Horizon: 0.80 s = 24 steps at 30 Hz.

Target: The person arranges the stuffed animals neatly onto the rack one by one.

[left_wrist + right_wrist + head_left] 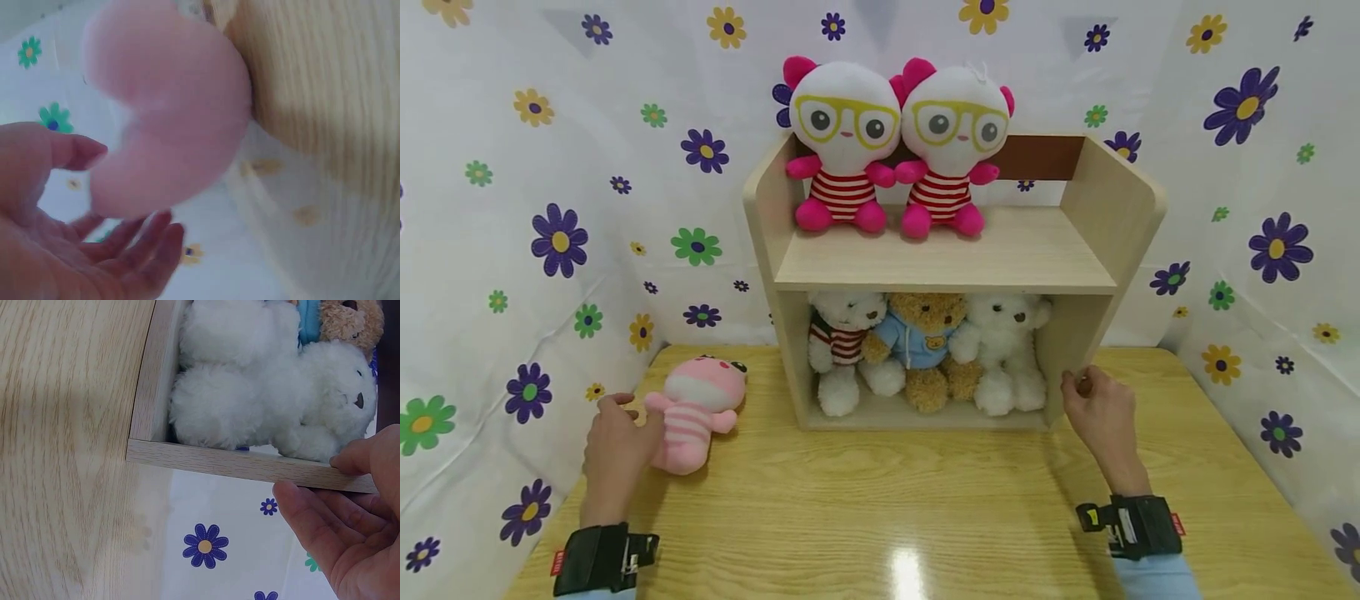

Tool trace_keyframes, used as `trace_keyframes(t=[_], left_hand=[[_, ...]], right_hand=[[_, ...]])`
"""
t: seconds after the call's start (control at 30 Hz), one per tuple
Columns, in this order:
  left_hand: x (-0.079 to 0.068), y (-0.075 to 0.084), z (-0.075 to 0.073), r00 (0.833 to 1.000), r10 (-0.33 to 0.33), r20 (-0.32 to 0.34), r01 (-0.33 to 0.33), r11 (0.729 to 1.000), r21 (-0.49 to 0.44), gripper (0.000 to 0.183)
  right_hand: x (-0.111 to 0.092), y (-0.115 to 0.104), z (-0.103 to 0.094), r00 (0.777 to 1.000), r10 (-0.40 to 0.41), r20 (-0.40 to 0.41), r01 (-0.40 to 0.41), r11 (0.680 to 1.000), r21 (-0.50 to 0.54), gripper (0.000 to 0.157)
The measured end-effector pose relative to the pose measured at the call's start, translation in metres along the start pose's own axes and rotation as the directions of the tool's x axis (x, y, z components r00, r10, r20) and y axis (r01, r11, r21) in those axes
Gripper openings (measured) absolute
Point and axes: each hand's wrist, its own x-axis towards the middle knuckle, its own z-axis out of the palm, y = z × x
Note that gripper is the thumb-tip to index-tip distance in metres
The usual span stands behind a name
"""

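On the left of the table a pink plush toy (688,417) with a striped body lies on its back. My left hand (621,450) is beside it, thumb and fingers apart; in the left wrist view the hand (94,237) is around the lower end of the blurred pink toy (181,119), and firm contact cannot be made out. With my right hand (1101,417) I pinch the right side panel of a small wooden shelf (947,258). The right wrist view has the thumb on the inner side of that panel (212,460) and fingers outside.
Two white-and-pink plush toys with yellow glasses (846,125) sit on the upper shelf. Below sit a white bear in stripes (846,350), a brown bear in a blue hoodie (925,350) and a plain white bear (1007,354). Flowered cloth (557,317) surrounds the wooden table (865,508).
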Motion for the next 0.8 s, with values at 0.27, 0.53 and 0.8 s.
trace_keyframes(t=[0.27,0.53,0.8], left_hand=[[-0.013,0.016,0.02,0.955,0.295,0.018,-0.284,0.898,0.336,0.057],[-0.007,0.019,0.023,0.961,0.266,0.081,-0.275,0.871,0.406,0.053],[0.009,0.024,0.003,0.963,0.133,0.236,-0.213,0.911,0.354,0.063]], right_hand=[[0.0,0.0,0.001,0.999,-0.036,-0.007,0.036,0.999,-0.023,0.024],[0.0,-0.001,0.0,0.999,-0.031,-0.012,0.031,0.999,-0.02,0.024],[-0.002,-0.001,0.0,1.0,-0.027,-0.007,0.027,1.0,-0.008,0.022]])
